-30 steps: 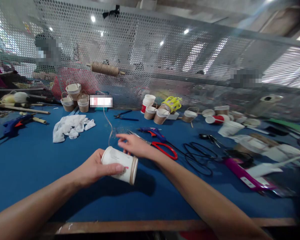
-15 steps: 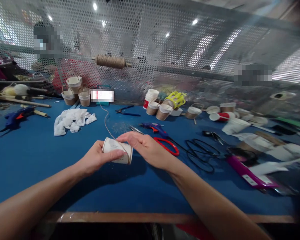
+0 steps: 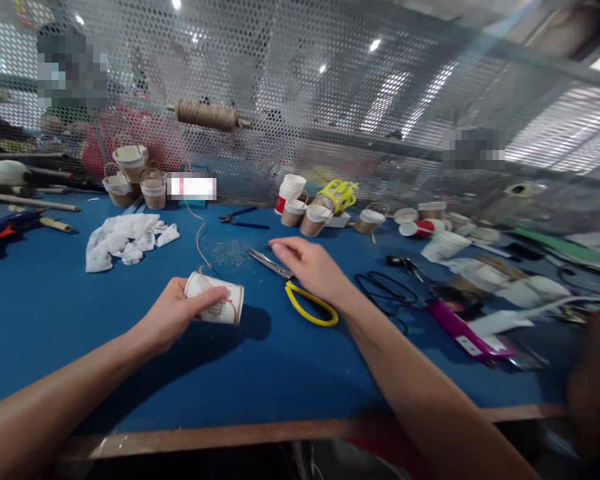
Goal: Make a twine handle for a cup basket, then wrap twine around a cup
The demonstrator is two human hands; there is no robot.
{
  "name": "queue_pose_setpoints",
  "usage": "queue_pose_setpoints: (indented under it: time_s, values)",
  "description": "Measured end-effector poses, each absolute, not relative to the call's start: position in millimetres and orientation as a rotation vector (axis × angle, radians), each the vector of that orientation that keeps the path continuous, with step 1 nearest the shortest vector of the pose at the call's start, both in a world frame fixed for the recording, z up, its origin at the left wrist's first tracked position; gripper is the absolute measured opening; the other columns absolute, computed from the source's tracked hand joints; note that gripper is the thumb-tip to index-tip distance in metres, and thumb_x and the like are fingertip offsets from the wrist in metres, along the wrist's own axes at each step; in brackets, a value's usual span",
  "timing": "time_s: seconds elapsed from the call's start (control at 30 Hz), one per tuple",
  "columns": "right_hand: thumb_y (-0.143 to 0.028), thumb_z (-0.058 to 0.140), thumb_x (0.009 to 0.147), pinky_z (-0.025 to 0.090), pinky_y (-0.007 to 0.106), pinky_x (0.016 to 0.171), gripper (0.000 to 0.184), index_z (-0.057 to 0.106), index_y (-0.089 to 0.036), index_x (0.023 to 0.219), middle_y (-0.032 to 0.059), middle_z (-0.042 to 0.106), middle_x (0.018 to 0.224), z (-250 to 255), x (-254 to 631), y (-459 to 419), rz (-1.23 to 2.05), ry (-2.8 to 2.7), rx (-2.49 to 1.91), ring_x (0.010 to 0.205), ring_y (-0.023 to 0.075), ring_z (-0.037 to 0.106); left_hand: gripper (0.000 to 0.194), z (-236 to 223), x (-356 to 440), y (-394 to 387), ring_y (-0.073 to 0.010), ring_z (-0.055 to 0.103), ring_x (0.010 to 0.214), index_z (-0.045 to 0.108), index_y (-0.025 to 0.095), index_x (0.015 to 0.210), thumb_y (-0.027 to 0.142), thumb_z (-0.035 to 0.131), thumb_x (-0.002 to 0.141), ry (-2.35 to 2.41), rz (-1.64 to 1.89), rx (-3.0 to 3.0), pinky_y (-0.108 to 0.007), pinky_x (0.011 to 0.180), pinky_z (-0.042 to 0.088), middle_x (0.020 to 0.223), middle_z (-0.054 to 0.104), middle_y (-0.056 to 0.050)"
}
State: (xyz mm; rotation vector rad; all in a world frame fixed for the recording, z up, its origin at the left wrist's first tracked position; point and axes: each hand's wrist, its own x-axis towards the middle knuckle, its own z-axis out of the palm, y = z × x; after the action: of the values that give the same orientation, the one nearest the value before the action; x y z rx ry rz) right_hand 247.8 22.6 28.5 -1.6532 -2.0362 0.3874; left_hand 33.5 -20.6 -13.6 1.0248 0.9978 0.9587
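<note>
My left hand grips a white paper cup on its side, with the thumb across the printed wall. Brown twine runs from the cup toward the back of the table, and a strand lies around the cup's right end. My right hand is curled over a hot glue gun, its body hidden by the hand; only the nozzle tip seems to show past the fingers. Scissors lie partly beneath this hand, blades pointing left, with a yellow handle loop in view.
A twine spool hangs on the perforated screen. Small bucket-like cups stand at the back left, others at the back middle. White crumpled cloth and pliers lie beyond my hands. A purple tool and black cable lie right.
My right hand has left the cup and moved right, over the glue gun and scissors. My left hand still holds the cup. The view has turned slightly, shifting everything left.
</note>
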Motion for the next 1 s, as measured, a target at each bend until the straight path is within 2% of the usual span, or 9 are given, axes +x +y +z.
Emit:
queue_pose_setpoints:
  time_s: [0.1, 0.17, 0.27, 0.5, 0.57, 0.67, 0.8, 0.9, 1.0]
  values:
    - [-0.016, 0.053, 0.076, 0.042, 0.041, 0.081, 0.012, 0.063, -0.013, 0.080, 0.0164, 0.064, 0.092, 19.7, 287.5, 59.4, 0.268, -1.899, -1.945, 0.095, 0.0294, 0.058, 0.021, -12.1, 32.7, -19.9, -0.0117, 0.060, 0.054, 0.069, 0.010, 0.069, 0.031, 0.070, 0.064, 1.000, 0.977, 1.048, -0.021, 0.057, 0.046, 0.063, 0.069, -0.004]
    - [-0.006, 0.060, 0.063, 0.044, 0.041, 0.070, 0.010, 0.060, -0.016, 0.059, 0.0143, 0.064, 0.070, 8.4, 305.5, 77.2, 0.300, -1.864, -2.063, 0.082, 0.0322, 0.061, 0.020, -12.4, 32.8, -19.3, -0.0112, 0.059, 0.055, 0.069, 0.011, 0.068, 0.031, 0.069, 0.065, 0.994, 0.991, 1.075, -0.020, 0.056, 0.046, 0.063, 0.069, -0.004]
    - [-0.004, 0.062, 0.057, 0.045, 0.037, 0.061, 0.019, 0.052, -0.019, 0.049, 0.0101, 0.060, 0.057, -6.9, 315.2, 90.2, 0.325, -1.811, -2.113, 0.072, 0.0303, 0.062, 0.019, -12.7, 33.5, -19.1, -0.0106, 0.059, 0.054, 0.069, 0.012, 0.067, 0.031, 0.068, 0.066, 0.988, 1.006, 1.097, -0.019, 0.056, 0.047, 0.062, 0.069, -0.004]
    - [-0.017, 0.059, 0.067, 0.049, 0.031, 0.053, 0.018, 0.052, -0.019, 0.084, 0.0049, 0.063, 0.067, 12.5, 309.0, 60.6, 0.434, -1.651, -1.928, 0.064, 0.0202, 0.063, 0.025, -12.6, 31.4, -17.4, -0.0129, 0.061, 0.056, 0.069, 0.010, 0.072, 0.034, 0.067, 0.067, 1.033, 1.000, 1.138, -0.023, 0.058, 0.048, 0.066, 0.070, -0.006]
    - [-0.024, 0.062, 0.068, 0.052, 0.030, 0.055, 0.020, 0.051, -0.020, 0.085, 0.0050, 0.064, 0.074, 27.1, 302.3, 40.0, 0.738, -1.565, -1.688, 0.063, 0.0174, 0.063, 0.027, -14.4, 29.6, -15.8, -0.0135, 0.061, 0.058, 0.069, 0.010, 0.073, 0.036, 0.067, 0.067, 1.039, 0.999, 1.146, -0.023, 0.059, 0.048, 0.068, 0.070, -0.006]
    - [-0.032, 0.067, 0.064, 0.053, 0.030, 0.056, 0.021, 0.054, -0.020, 0.075, 0.0046, 0.065, 0.066, 41.3, 285.7, 10.6, 1.131, -1.537, -1.522, 0.058, 0.0169, 0.063, 0.026, -16.7, 27.7, -14.0, -0.0133, 0.062, 0.059, 0.070, 0.011, 0.073, 0.037, 0.066, 0.068, 1.032, 1.000, 1.161, -0.022, 0.060, 0.048, 0.069, 0.071, -0.006]
    - [-0.037, 0.066, 0.066, 0.053, 0.033, 0.064, 0.020, 0.061, -0.020, 0.074, 0.0073, 0.068, 0.075, 38.7, 262.7, -12.5, 0.880, -1.729, -1.491, 0.070, 0.0213, 0.065, 0.025, -16.0, 27.5, -12.6, -0.0136, 0.063, 0.061, 0.070, 0.012, 0.071, 0.037, 0.066, 0.068, 1.058, 1.005, 1.210, -0.021, 0.060, 0.048, 0.069, 0.071, -0.005]
    - [-0.035, 0.057, 0.075, 0.052, 0.030, 0.058, 0.017, 0.061, -0.021, 0.082, 0.0054, 0.068, 0.078, 30.4, 255.5, -19.5, 0.861, -1.752, -1.349, 0.058, 0.0155, 0.062, 0.024, -15.4, 27.9, -10.9, -0.0130, 0.062, 0.060, 0.070, 0.012, 0.070, 0.036, 0.067, 0.067, 1.090, 1.028, 1.210, -0.020, 0.059, 0.048, 0.068, 0.072, -0.005]
    - [-0.033, 0.054, 0.078, 0.050, 0.026, 0.050, 0.014, 0.060, -0.022, 0.086, 0.0014, 0.065, 0.067, 25.0, 256.8, -23.8, 1.021, -1.796, -1.263, 0.050, 0.0117, 0.058, 0.023, -16.6, 27.6, -9.0, -0.0112, 0.061, 0.058, 0.070, 0.013, 0.070, 0.036, 0.066, 0.068, 1.097, 1.042, 1.188, -0.018, 0.057, 0.047, 0.067, 0.071, -0.003]
